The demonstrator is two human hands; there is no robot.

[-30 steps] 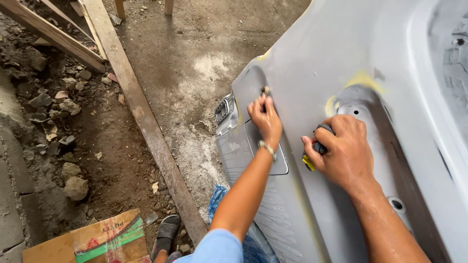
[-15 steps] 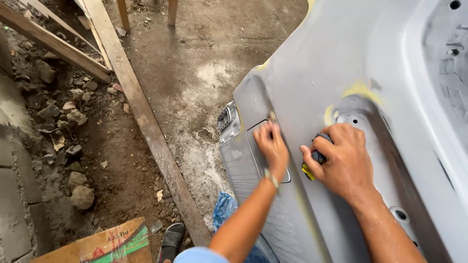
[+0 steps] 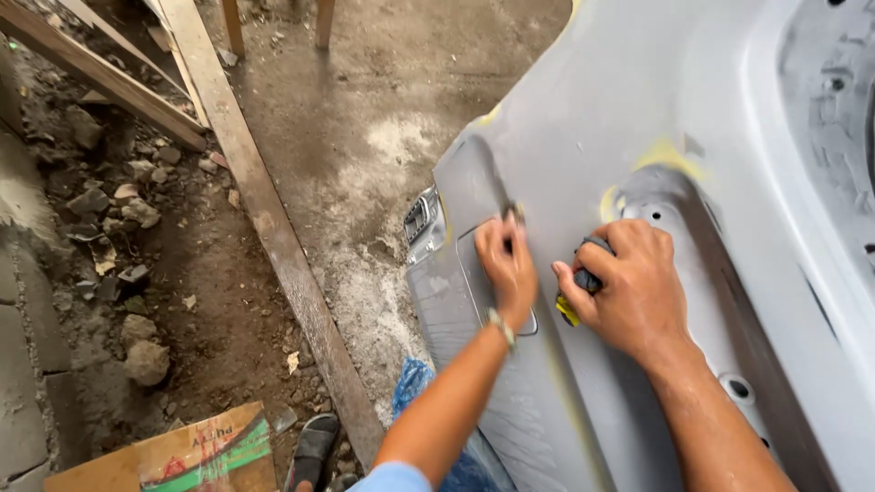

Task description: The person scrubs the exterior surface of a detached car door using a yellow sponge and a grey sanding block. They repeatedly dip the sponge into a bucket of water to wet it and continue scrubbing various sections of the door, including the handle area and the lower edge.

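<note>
Primer-grey car panel (image 3: 638,118), matte with yellow filler patches, lies under both hands. Left hand (image 3: 509,264) presses flat, fingers released, on its recessed rectangle; right hand (image 3: 633,287) clenches a dark sanding block (image 3: 583,278) against it.

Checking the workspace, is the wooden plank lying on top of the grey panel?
No, the wooden plank lies on the dirt ground left of the grey panel.

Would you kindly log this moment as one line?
left hand: flat on grey car panel | right hand: gripping dark sanding pad on panel
</note>
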